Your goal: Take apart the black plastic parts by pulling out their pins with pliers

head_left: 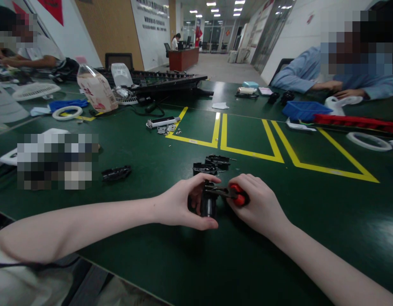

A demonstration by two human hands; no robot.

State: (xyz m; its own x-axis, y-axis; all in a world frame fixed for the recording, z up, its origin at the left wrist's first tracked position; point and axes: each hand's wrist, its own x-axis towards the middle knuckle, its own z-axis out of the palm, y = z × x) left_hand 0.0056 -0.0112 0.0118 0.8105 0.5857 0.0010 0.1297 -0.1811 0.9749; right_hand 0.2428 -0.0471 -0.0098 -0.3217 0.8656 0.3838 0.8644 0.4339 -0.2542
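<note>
Head view: left hand [179, 206] grips black part [208, 207]; right hand [261, 206] clasps tool [237, 194].

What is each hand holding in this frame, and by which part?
The left hand grips the black cylindrical plastic part around its sides. The right hand holds the red-handled metal tool by its red handle, the tool's dark end at the part's top.

No text legible enough to read. Wall board [151, 17] at 11 o'clock carries rows of characters, too blurred to read. Bottle label [99, 91] at 10 o'clock is also unreadable.
</note>
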